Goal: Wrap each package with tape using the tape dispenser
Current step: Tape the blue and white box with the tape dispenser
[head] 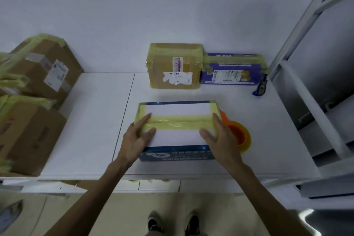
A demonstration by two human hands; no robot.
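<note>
Package: flat blue cardboard box (178, 138), white top, likely light and stiff. Left hand (137, 137) and right hand (220, 137) press its taped ends, fingers straight, clasping nothing; lift beneath those fingers.

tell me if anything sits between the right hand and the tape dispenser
Nothing visible does. The right hand rests on the right end of the white-topped box; the orange tape dispenser lies on the table directly beside that hand, partly hidden behind it.

Free tabletop (92, 120) between package (176, 109) and boxes (28, 134)
</note>
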